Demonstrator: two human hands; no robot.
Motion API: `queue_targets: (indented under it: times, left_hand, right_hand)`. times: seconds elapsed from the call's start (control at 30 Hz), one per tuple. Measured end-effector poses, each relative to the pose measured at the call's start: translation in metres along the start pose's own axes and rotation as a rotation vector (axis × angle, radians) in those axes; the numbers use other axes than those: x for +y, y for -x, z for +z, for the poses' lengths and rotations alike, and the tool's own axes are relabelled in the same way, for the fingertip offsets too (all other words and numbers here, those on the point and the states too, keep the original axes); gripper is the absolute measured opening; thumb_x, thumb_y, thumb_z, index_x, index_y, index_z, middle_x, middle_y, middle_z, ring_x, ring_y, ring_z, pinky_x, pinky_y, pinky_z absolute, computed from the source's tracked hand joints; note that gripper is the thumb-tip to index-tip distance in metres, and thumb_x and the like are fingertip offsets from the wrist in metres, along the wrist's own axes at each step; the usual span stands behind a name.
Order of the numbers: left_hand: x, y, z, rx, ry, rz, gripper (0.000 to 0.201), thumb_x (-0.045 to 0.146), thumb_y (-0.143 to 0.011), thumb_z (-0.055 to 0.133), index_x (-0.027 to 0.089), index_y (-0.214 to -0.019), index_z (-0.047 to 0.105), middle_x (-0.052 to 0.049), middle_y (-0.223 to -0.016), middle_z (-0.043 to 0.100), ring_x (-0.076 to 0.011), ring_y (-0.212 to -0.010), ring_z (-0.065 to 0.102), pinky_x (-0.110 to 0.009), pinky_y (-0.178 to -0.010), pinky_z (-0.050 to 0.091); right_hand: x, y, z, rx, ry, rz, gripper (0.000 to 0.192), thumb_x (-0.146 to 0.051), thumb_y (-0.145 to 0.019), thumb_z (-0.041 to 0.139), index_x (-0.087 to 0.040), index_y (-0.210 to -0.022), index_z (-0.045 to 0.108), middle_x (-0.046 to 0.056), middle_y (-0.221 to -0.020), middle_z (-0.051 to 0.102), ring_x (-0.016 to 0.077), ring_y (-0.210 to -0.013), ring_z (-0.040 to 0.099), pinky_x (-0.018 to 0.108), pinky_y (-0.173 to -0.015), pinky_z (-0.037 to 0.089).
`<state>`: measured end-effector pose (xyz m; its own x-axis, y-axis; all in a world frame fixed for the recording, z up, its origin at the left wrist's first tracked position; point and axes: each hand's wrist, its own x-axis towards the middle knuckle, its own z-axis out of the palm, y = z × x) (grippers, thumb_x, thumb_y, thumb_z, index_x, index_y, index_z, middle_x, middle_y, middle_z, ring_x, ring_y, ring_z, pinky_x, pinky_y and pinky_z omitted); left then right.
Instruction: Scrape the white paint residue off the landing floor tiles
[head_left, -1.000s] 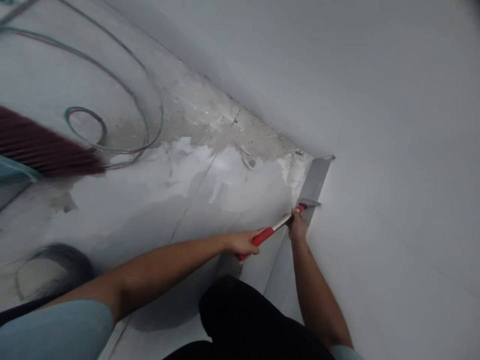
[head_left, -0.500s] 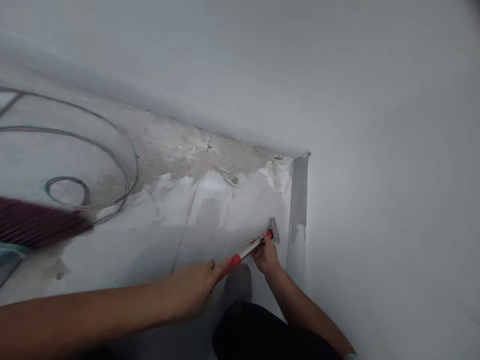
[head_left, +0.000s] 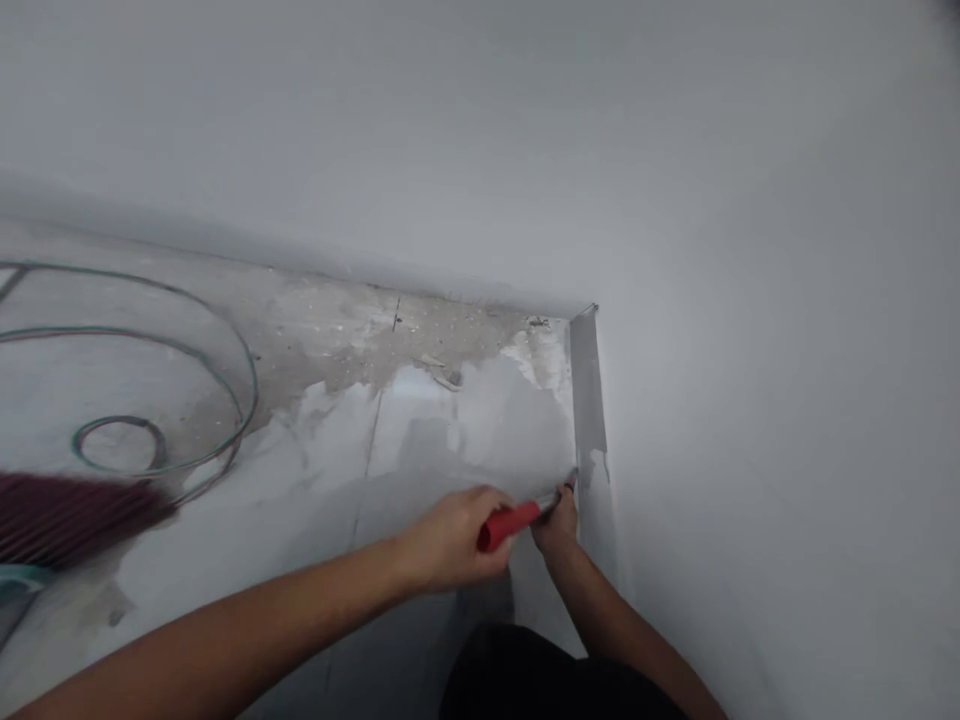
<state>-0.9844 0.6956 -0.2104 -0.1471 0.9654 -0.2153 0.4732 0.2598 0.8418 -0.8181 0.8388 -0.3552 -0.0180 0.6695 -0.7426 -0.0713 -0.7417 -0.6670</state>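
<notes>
A long-handled scraper point(head_left: 517, 522) with a red grip and a metal shaft is held in both hands. My left hand point(head_left: 459, 540) is closed round it near the red grip. Lower on the shaft, close to the scraper's head, my right hand point(head_left: 556, 522) is closed too. The blade is seen nearly edge-on, at the foot of the right wall by the grey strip point(head_left: 589, 390). Below lies the floor point(head_left: 495, 415), part smooth pale coating and part rough, patchy surface.
White walls point(head_left: 750, 350) meet in the corner ahead. At the left, a coiled cable point(head_left: 247, 380) lies on the floor beside a dark red broom point(head_left: 82, 515). Small peeled scraps point(head_left: 448, 380) lie near the back wall. My dark-clothed knee point(head_left: 540, 670) is below my hands.
The scraper has turned and moved right, its blade now against the foot of the right wall. My left hand has come rightward, nearer my right hand. The view has tilted slightly.
</notes>
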Motion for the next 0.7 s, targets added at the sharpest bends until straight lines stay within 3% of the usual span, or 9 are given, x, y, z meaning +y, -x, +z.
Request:
queue_targets:
  times: [0.1, 0.2, 0.27, 0.37, 0.47, 0.53, 0.6, 0.7]
  left_hand:
    - [0.010, 0.000, -0.005, 0.088, -0.155, 0.028, 0.029, 0.034, -0.082, 0.044, 0.014, -0.100, 0.055, -0.006, -0.078, 0.063, -0.0163, -0.065, 0.059, -0.027, -0.059, 0.045]
    - [0.030, 0.011, -0.015, 0.208, -0.362, 0.204, 0.035, 0.043, -0.083, 0.045, 0.014, -0.102, 0.054, -0.006, -0.075, 0.061, -0.0172, -0.060, 0.059, -0.027, -0.052, 0.044]
    - [0.037, 0.014, -0.023, 0.316, -0.435, 0.228, 0.036, 0.045, -0.083, 0.045, 0.015, -0.102, 0.053, -0.004, -0.073, 0.060, -0.0161, -0.056, 0.057, -0.026, -0.049, 0.043]
    - [0.025, 0.004, -0.027, 0.326, -0.399, 0.147, 0.030, 0.042, -0.085, 0.044, 0.017, -0.098, 0.054, -0.003, -0.077, 0.060, -0.0145, -0.061, 0.058, -0.025, -0.055, 0.046]
    - [-0.006, -0.013, -0.012, 0.273, -0.334, 0.127, 0.024, 0.035, -0.085, 0.043, 0.017, -0.094, 0.056, -0.004, -0.081, 0.059, -0.0142, -0.067, 0.059, -0.025, -0.060, 0.047]
    - [-0.019, -0.019, 0.000, 0.315, -0.329, 0.136, 0.023, 0.031, -0.086, 0.040, 0.016, -0.091, 0.057, -0.005, -0.078, 0.059, -0.0145, -0.066, 0.059, -0.026, -0.061, 0.047]
    - [-0.017, -0.016, 0.001, 0.393, -0.348, 0.143, 0.023, 0.028, -0.086, 0.038, 0.015, -0.087, 0.058, -0.005, -0.073, 0.059, -0.0143, -0.063, 0.058, -0.026, -0.058, 0.047]
    - [0.010, -0.004, -0.025, 0.536, -0.398, 0.199, 0.021, 0.029, -0.084, 0.042, 0.015, -0.085, 0.058, -0.003, -0.065, 0.056, -0.0128, -0.056, 0.054, -0.024, -0.051, 0.043]
  right_hand:
    - [-0.001, 0.001, 0.027, 0.059, -0.018, 0.083, 0.014, -0.032, -0.074, 0.043, -0.024, -0.064, 0.038, -0.008, -0.042, 0.044, 0.0100, -0.033, 0.042, 0.020, -0.031, 0.033]
    - [-0.009, 0.008, 0.063, -0.171, 0.016, 0.120, 0.019, -0.036, -0.073, 0.047, -0.023, -0.062, 0.039, -0.007, -0.043, 0.043, 0.0093, -0.036, 0.043, 0.021, -0.036, 0.039]
    - [-0.018, 0.010, 0.079, -0.268, 0.021, 0.131, 0.019, -0.037, -0.072, 0.049, -0.022, -0.063, 0.042, -0.006, -0.045, 0.047, 0.0102, -0.040, 0.047, 0.022, -0.039, 0.043]
    - [-0.030, -0.003, 0.076, -0.166, -0.044, 0.023, 0.007, -0.030, -0.072, 0.048, -0.023, -0.070, 0.047, -0.005, -0.053, 0.054, 0.0109, -0.047, 0.054, 0.022, -0.044, 0.047]
    - [-0.034, -0.028, 0.057, 0.023, -0.004, -0.041, 0.004, -0.026, -0.069, 0.049, -0.023, -0.069, 0.047, -0.008, -0.047, 0.050, 0.0104, -0.040, 0.049, 0.020, -0.035, 0.040]
    - [-0.031, -0.040, 0.053, 0.065, 0.040, -0.070, 0.006, -0.028, -0.070, 0.048, -0.024, -0.066, 0.045, -0.009, -0.043, 0.045, 0.0101, -0.036, 0.044, 0.018, -0.029, 0.032]
    - [-0.024, -0.039, 0.065, 0.023, 0.067, -0.057, 0.010, -0.030, -0.071, 0.045, -0.023, -0.064, 0.044, -0.009, -0.041, 0.043, 0.0098, -0.033, 0.042, 0.018, -0.027, 0.029]
    - [-0.017, -0.022, 0.102, -0.187, 0.097, 0.041, 0.012, -0.033, -0.071, 0.047, -0.023, -0.064, 0.044, -0.007, -0.044, 0.048, 0.0096, -0.037, 0.046, 0.018, -0.030, 0.033]
